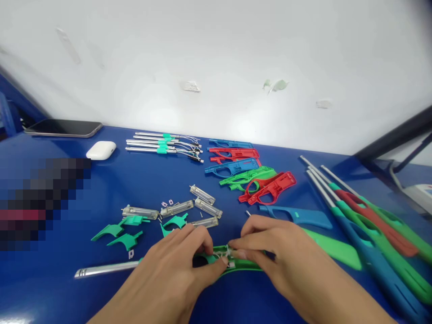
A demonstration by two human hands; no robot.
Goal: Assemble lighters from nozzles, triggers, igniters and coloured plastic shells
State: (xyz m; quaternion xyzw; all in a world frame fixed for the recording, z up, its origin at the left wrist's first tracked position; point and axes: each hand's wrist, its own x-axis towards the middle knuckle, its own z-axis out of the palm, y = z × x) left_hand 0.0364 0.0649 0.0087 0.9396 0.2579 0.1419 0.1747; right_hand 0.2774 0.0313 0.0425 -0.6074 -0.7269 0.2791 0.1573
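Both hands work at a green lighter shell (248, 264) lying at the front middle of the blue table, its inside facing up. My left hand (184, 258) grips the shell's left part, thumb and fingers bent around it near thin white wires. A silver tube (108, 269) sticks out to the left from under this hand. My right hand (270, 245) pinches at a small pale part (228, 250) inside the shell, fingertips close to the left thumb. The fingers partly hide the inside.
Clear fuel tanks (177, 209) and teal triggers (126, 240) lie left of centre. Behind are metal tubes with wires (162, 149) and coloured shell halves (276, 188). Several finished lighters (367, 238) lie right. A phone (64, 128) and white case (101, 150) sit back left.
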